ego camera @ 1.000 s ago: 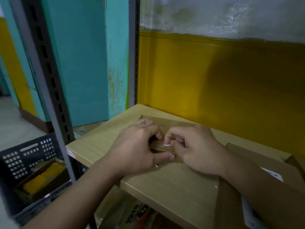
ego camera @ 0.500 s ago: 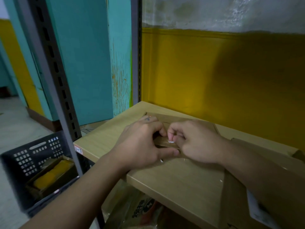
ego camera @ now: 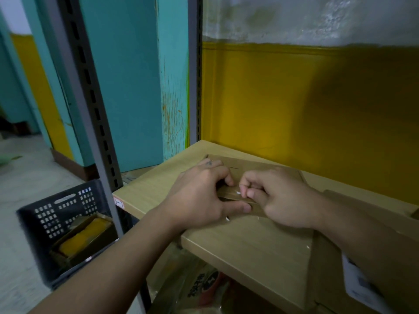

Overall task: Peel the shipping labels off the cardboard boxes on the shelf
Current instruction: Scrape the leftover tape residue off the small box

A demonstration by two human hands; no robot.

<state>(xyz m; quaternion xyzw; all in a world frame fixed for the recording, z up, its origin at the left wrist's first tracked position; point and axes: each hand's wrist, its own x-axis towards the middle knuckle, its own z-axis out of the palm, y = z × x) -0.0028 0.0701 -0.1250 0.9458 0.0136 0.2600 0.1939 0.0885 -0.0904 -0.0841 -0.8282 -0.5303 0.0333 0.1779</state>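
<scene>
This is a storeroom. Slotted steel rack uprights [ego camera: 95, 114] carry a numbered wooden shelf [ego camera: 249, 245] with cardboard boxes [ego camera: 326, 273] at 4 o'clock. A black plastic crate [ego camera: 56, 214] sits on the concrete floor [ego camera: 22, 189] at 8 o'clock.

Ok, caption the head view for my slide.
The left hand grips a flat cardboard box on the shelf; the right hand pinches a label scrap.

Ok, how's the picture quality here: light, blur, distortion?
Head view: dim, no glare, the yellow wall shading darker toward the right. Head view: wide-angle bend makes the shelf upright lean. Head view: left hand and right hand on the flat cardboard box are fairly sharp; the black crate and the white label at lower right are smeared.
</scene>
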